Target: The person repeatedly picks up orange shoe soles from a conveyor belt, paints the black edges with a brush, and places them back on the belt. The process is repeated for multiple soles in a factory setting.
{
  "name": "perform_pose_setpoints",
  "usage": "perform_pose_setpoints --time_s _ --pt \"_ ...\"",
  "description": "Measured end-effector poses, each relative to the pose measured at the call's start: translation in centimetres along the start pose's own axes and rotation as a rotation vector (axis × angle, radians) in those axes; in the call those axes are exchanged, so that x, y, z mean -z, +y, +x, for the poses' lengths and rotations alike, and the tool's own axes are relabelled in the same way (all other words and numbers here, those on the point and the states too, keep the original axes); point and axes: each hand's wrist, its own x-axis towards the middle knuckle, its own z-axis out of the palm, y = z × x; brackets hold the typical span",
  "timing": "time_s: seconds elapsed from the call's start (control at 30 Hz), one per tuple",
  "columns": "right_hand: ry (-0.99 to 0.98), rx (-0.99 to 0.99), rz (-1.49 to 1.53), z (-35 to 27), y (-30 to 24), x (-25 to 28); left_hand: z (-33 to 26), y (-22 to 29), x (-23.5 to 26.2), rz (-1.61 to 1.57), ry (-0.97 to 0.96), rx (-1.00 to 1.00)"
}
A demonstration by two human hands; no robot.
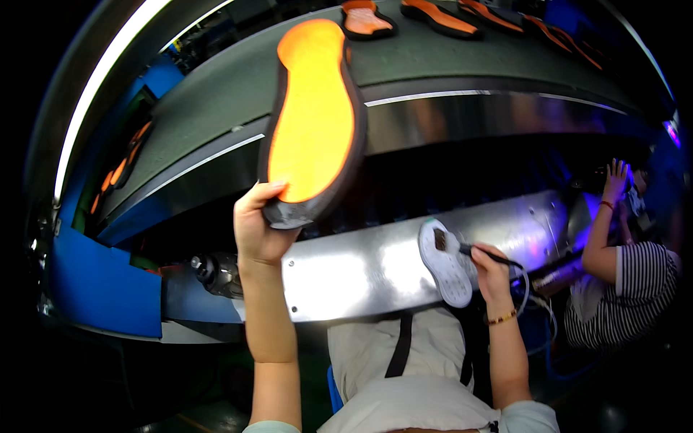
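An orange shoe sole [317,123] with a black rim is raised over the bench, its heel or toe end gripped by my left hand [260,220]. The thumb presses on the orange face. In my right hand [492,273] is a brush [462,247] with a black handle, a thin pale hose trailing from its back end. Its brown bristles meet the upper part of a white shoe piece [449,273], shaped like a sole, on the metal bench. My right fingers pinch the handle.
Beyond the bench runs a green conveyor belt [209,108] carrying several orange-and-black soles [440,18]. A metal bench [346,274] lies before me, with a dark cylindrical fitting [213,273] at its left. A co-worker in a striped sleeve [642,267] sits at right.
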Motion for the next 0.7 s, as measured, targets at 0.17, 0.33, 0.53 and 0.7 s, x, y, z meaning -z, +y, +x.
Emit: perform_pose_setpoints --time_s 0.17,0.33,0.53,0.7 --pt "-0.019 0.010 -0.014 0.0 -0.8 0.3 -5.3 -5.4 4.9 0.188 -0.278 -0.288" --pt "-0.114 -0.054 -0.017 0.1 -0.3 -0.9 -7.5 -11.9 5.9 -0.223 -0.391 -0.049" --pt "-0.387 -0.156 -0.059 -0.2 -0.1 -5.4 -7.6 -16.3 13.4 -0.230 0.041 0.096" --pt "-0.528 -0.022 -0.442 0.9 -0.2 -10.3 -7.1 -17.7 8.1 -0.204 0.019 0.084"
